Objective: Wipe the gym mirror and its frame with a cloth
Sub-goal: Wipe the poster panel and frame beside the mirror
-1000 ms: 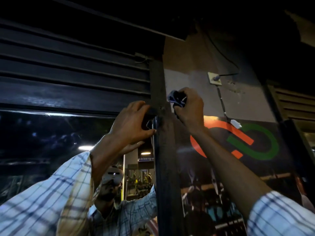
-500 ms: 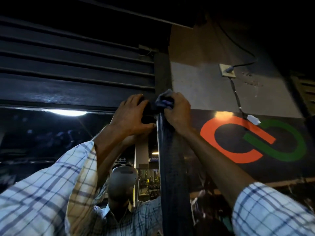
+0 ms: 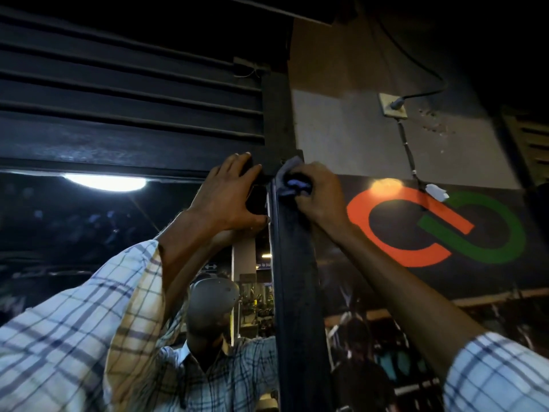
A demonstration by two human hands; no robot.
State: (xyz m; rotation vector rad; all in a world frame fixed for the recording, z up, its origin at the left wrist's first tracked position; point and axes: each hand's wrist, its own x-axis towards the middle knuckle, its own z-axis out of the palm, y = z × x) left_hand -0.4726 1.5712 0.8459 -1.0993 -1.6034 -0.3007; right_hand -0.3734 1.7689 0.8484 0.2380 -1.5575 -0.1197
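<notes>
My right grip [image 3: 316, 197] is closed around a bunched dark blue cloth [image 3: 292, 182]. The fingers are curled over it and they press it on the top end of the black upright frame post [image 3: 295, 292]. The cloth comes out at the left side of this grip and a little above it, and it touches the corner where the post meets the top bar [image 3: 118, 150] of the frame.

My left grip [image 3: 227, 197] is just to the left of the right one, on the other side of the post. It is wide: the fingers are stretched out and lie on the top bar, and the thumb is lower, beside the edge of the mirror [image 3: 74, 248]. Between thumb and fingers there is a dark shape, but I cannot tell what it is.

The mirror glass goes to the left of and below my left grip. In it I see a bright ceiling lamp [image 3: 104, 182] and a person in a checked shirt [image 3: 214, 367] with both arms raised. Above both grips there are black horizontal slats [image 3: 118, 84].

To the right of my right grip, a dark wall panel has an orange and green logo [image 3: 433, 230]. Higher up on the right there is a wall socket [image 3: 392, 105], and a thin cable [image 3: 408, 150] hangs down from it toward the logo.
</notes>
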